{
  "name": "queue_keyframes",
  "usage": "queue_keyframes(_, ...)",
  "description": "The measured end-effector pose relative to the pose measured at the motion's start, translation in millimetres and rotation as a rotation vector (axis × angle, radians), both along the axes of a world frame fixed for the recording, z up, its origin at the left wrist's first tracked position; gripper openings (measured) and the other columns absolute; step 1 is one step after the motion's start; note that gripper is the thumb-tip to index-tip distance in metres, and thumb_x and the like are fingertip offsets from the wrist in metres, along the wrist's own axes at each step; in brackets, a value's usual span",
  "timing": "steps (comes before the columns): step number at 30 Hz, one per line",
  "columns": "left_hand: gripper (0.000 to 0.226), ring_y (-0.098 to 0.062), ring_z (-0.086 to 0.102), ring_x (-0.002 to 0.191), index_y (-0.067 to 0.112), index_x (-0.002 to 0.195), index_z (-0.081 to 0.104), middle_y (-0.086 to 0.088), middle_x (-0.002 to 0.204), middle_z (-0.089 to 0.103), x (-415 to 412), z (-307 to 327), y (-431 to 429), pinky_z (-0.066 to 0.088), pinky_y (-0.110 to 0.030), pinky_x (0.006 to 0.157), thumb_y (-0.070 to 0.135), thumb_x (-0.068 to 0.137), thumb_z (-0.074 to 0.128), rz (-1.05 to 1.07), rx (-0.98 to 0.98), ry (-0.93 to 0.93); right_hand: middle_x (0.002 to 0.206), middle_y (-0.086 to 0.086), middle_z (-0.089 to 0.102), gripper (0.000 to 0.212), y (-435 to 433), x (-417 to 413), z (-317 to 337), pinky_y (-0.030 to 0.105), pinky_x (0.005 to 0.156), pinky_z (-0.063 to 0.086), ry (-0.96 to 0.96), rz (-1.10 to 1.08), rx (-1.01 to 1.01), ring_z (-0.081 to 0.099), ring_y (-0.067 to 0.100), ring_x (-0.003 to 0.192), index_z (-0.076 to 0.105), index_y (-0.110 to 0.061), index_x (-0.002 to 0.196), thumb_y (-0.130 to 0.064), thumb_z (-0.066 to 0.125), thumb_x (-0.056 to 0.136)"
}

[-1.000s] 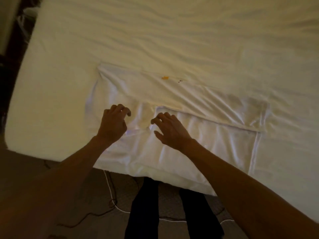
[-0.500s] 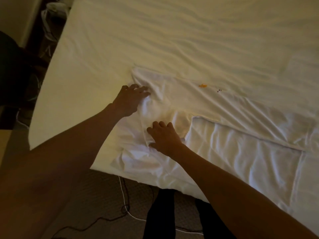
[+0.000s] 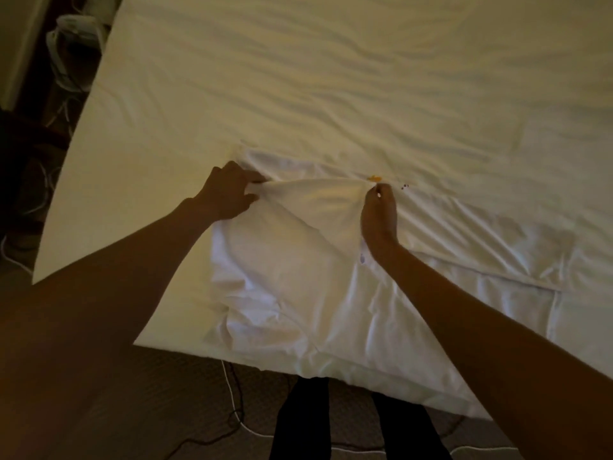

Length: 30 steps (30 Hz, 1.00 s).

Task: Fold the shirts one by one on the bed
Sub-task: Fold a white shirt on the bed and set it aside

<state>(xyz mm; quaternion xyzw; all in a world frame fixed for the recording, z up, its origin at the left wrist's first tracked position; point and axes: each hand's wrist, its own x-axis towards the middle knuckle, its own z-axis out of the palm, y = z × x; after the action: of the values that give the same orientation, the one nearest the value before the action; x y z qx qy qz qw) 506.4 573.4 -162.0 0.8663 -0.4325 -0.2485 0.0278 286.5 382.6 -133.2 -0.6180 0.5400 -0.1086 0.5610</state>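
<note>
A white shirt lies spread on the near edge of the white bed, partly folded, with a small orange mark near its far edge. My left hand pinches a raised fold of the shirt at its far left corner. My right hand pinches the same fold about a forearm's length to the right, beside the orange mark. The cloth is pulled taut and lifted between the two hands. The rest of the shirt runs off to the right, flat and creased.
The bed's left edge and near corner drop to a dark carpeted floor with white and black cables. A pale appliance stands on the floor at top left. My dark-clad legs stand against the bed.
Both hands moved away from me to the shirt's far edge. They now pinch a fold and lift it taut between them; before, they pressed lower on the cloth.
</note>
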Motion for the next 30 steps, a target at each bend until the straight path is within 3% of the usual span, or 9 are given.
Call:
queue_keyframes(4,0.026,-0.036,0.046,0.126,0.02,0.118,0.068,-0.007,0.127,0.064,14.1,7.1,-31.3,0.036,-0.047,0.1,0.035,0.097,0.06,0.178,-0.068,0.004,0.118,0.011,0.06,0.041,-29.9,6.1,-15.6,0.032,0.086,0.042,0.163,-0.091,0.063,0.056,0.03,0.109,0.056,-0.004,0.122,-0.029,0.029,0.106)
queue_keyframes(6,0.022,-0.034,0.049,0.125,0.024,0.112,0.067,-0.005,0.119,0.067,20.7,7.7,-43.2,0.036,-0.047,0.1,0.037,0.097,0.058,0.238,-0.062,0.048,0.127,0.016,0.062,0.066,-33.2,8.4,-19.7,0.042,0.102,0.045,0.132,-0.168,0.161,0.057,0.033,0.117,0.062,-0.006,0.124,-0.057,0.029,0.099)
queue_keyframes(8,0.016,-0.032,0.051,0.122,0.03,0.105,0.066,0.001,0.105,0.069,27.7,4.2,-49.9,0.036,-0.047,0.098,0.04,0.096,0.057,0.234,-0.052,0.075,0.118,0.012,0.068,0.086,-37.9,7.6,-25.8,0.047,0.103,0.046,0.137,-0.22,0.262,0.062,0.033,0.112,0.07,-0.013,0.11,-0.083,0.032,0.079)
queue_keyframes(10,0.014,-0.029,0.05,0.12,0.033,0.099,0.067,0.011,0.087,0.065,32.9,0.8,-55.9,0.037,-0.047,0.096,0.044,0.095,0.059,0.252,-0.057,0.096,0.102,0.007,0.069,0.061,-42.0,3.7,-27.7,0.038,0.093,0.05,0.238,-0.089,0.194,0.064,0.028,0.102,0.068,-0.016,0.088,-0.075,0.052,0.081)
queue_keyframes(12,0.015,-0.027,0.048,0.12,0.034,0.096,0.069,0.013,0.08,0.06,35.0,-2.2,-62.5,0.034,-0.044,0.093,0.046,0.093,0.062,0.287,-0.065,0.087,0.101,0.007,0.069,0.034,-44.5,-4.0,-37.0,0.035,0.086,0.049,0.334,0.057,0.04,0.064,0.027,0.101,0.068,-0.015,0.094,-0.048,0.068,0.086)
queue_keyframes(17,0.028,-0.028,0.044,0.116,0.029,0.092,0.069,-0.002,0.099,0.063,29.0,-9.2,-69.0,0.026,-0.041,0.082,0.055,0.083,0.07,0.268,-0.023,-0.037,0.083,0.001,0.058,0.03,-50.0,-19.7,-46.8,0.032,0.07,0.038,0.378,0.148,-0.216,0.058,0.027,0.085,0.051,-0.014,0.088,-0.04,0.063,0.092)
queue_keyframes(22,0.034,-0.034,0.049,0.112,0.022,0.112,0.062,-0.009,0.116,0.054,-10.8,-12.5,-74.7,0.036,-0.046,0.089,0.028,0.08,0.069,0.084,-0.212,-0.313,0.111,0.006,0.055,0.033,-47.6,-32.0,-49.7,0.031,0.069,0.042,0.312,0.189,-0.484,0.059,0.025,0.094,0.05,-0.013,0.113,-0.032,0.066,0.092)
queue_keyframes(26,0.023,-0.03,0.055,0.1,0.018,0.112,0.064,-0.009,0.114,0.057,-78.7,-18.6,-91.5,0.043,-0.041,0.077,0.029,0.094,0.055,-0.127,-0.436,-0.145,0.111,0.006,0.05,0.032,-35.3,-43.5,-46.8,0.027,0.067,0.042,0.163,0.363,-0.606,0.055,0.018,0.091,0.051,-0.01,0.114,-0.029,0.065,0.092)
queue_keyframes(30,0.032,-0.027,0.054,0.097,0.02,0.115,0.063,-0.006,0.114,0.056,-125.9,-39.7,-93.5,0.042,-0.039,0.073,0.044,0.096,0.052,-0.318,-0.364,-0.053,0.101,0.004,0.053,0.021,-32.9,-70.5,-57.0,0.033,0.068,0.043,0.255,0.645,-0.553,0.053,0.021,0.086,0.055,-0.014,0.1,-0.029,0.066,0.09)
